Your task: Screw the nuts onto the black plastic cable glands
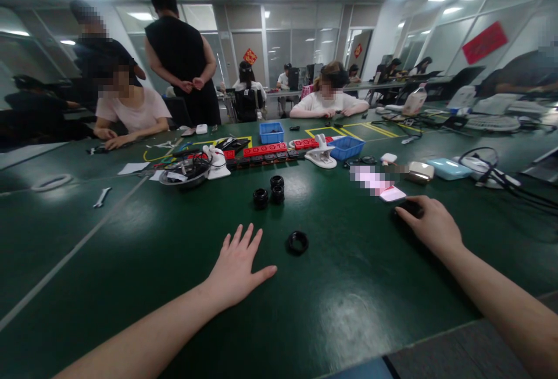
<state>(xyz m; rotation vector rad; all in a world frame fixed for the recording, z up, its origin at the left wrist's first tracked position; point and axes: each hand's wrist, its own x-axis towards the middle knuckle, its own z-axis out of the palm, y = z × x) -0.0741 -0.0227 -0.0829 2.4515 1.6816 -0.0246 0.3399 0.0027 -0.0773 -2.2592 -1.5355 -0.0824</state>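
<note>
My left hand (235, 265) lies palm down on the green tabletop (209, 338), fingers spread, holding nothing. To the right of its thumb, a black ring nut (297, 242) rests flat, not touched. Farther off, several black threaded fittings stand close together, one black fitting (260, 198) to the left and others stacked beside it, a ring-shaped fitting (276, 182) on top. On the right side, my right hand (431, 225) curls over a dark object (410, 210) at table height. The hand covers most of that object, so its kind cannot be made out.
Beyond the fittings runs a row of red bins (265, 149) with white clips, between a cable-filled bowl (185, 175) and a blue tray (346, 147). A wrench (102, 197) lies left. A phone (392, 193), cases and cables crowd the right. Other people sit across the table.
</note>
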